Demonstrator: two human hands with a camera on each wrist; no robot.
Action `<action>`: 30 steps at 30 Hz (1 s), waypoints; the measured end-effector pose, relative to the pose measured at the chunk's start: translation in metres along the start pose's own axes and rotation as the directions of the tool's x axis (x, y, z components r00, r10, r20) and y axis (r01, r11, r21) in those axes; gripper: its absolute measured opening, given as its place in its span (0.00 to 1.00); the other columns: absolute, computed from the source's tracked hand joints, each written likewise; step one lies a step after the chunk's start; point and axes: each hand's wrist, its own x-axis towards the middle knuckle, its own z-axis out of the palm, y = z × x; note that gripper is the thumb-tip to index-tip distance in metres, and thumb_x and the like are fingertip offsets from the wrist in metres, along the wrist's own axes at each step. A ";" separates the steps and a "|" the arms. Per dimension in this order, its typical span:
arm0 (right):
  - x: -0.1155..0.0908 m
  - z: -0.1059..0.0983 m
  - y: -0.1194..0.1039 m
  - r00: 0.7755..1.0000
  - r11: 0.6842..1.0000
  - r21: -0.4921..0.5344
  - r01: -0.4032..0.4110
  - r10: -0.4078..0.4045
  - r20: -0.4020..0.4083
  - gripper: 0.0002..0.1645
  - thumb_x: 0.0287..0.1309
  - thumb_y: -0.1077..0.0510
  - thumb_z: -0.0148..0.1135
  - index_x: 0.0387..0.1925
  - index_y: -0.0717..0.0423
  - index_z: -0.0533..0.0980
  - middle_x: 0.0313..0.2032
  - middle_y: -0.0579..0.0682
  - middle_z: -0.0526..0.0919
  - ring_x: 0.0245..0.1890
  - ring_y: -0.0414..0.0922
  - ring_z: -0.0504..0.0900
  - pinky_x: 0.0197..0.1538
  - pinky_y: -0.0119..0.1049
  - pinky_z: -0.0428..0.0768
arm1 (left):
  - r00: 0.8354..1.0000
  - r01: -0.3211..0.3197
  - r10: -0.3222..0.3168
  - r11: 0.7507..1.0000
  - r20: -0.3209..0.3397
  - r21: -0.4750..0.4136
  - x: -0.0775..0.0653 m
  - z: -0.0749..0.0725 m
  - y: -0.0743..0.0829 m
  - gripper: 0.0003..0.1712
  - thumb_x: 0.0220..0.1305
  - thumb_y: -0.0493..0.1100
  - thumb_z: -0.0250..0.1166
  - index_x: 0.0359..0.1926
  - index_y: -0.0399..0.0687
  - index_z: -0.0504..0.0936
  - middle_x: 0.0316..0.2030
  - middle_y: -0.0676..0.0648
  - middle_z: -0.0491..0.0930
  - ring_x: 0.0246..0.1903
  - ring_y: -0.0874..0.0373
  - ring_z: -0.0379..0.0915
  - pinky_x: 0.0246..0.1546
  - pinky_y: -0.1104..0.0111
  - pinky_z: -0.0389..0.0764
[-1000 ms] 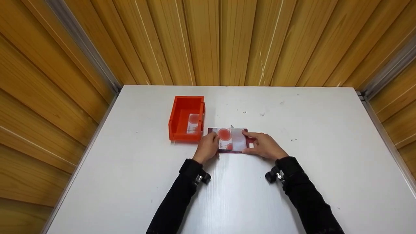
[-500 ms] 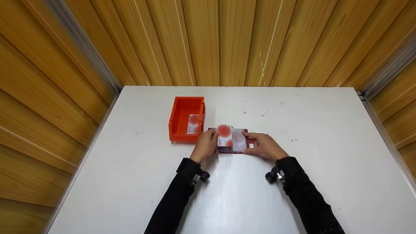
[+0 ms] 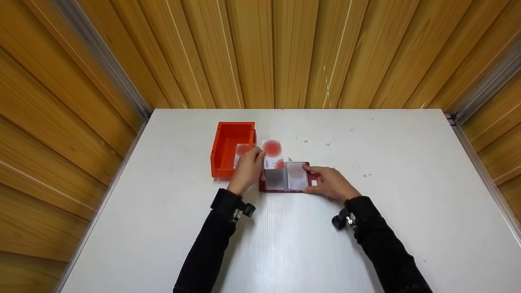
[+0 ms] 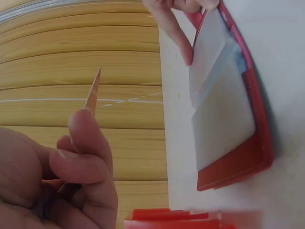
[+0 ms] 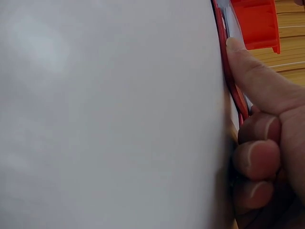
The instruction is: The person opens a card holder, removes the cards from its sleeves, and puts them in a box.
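My left hand (image 3: 249, 167) pinches a white card (image 3: 272, 149) printed with red circles, raised above the far left part of an open dark red card holder (image 3: 297, 177). In the left wrist view the card (image 4: 94, 93) shows nearly edge-on between thumb and fingers. The holder lies open on the table, its clear plastic sleeves (image 4: 224, 124) facing up. My right hand (image 3: 331, 181) grips the holder's right end, thumb along the near edge and a finger at the far edge. In the right wrist view its other fingers (image 5: 259, 160) are curled.
An orange-red bin (image 3: 215, 154) stands just left of the holder, close to my left hand. Inside lies a similar white card (image 3: 241, 149) with red circles, partly hidden by that hand. A wood-patterned wall (image 3: 293, 53) rises behind the white table (image 3: 386, 228).
My left hand has lifted the card off the holder's left sleeve and moved it away and to the left, uncovering the sleeve. The right hand stays on the holder.
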 end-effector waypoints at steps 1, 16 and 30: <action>0.000 0.000 0.000 1.000 1.000 -0.002 -0.001 0.001 -0.002 0.50 0.51 0.48 0.82 0.75 0.45 0.69 0.20 0.43 0.68 0.20 0.40 0.69 0.23 0.30 0.67 | 1.000 0.000 0.000 1.000 -0.002 -0.001 0.000 -0.003 0.001 0.11 0.80 0.44 0.55 0.42 0.40 0.77 0.24 0.46 0.70 0.18 0.48 0.77 0.19 0.70 0.76; 0.000 -0.001 0.002 1.000 1.000 0.002 -0.011 0.011 0.004 0.50 0.51 0.44 0.81 0.75 0.43 0.69 0.26 0.43 0.77 0.21 0.40 0.68 0.25 0.30 0.66 | 0.972 0.132 -0.107 0.985 -0.210 0.111 0.020 -0.053 -0.017 0.13 0.81 0.44 0.53 0.48 0.39 0.78 0.30 0.43 0.76 0.18 0.58 0.73 0.22 0.73 0.76; 0.000 0.000 0.002 1.000 1.000 -0.006 -0.013 0.013 0.001 0.51 0.51 0.45 0.81 0.75 0.43 0.69 0.21 0.42 0.69 0.20 0.39 0.68 0.24 0.29 0.65 | 0.936 0.270 -0.141 0.877 -0.322 0.399 0.032 -0.059 -0.041 0.15 0.78 0.40 0.55 0.48 0.32 0.82 0.43 0.32 0.86 0.44 0.38 0.83 0.50 0.51 0.82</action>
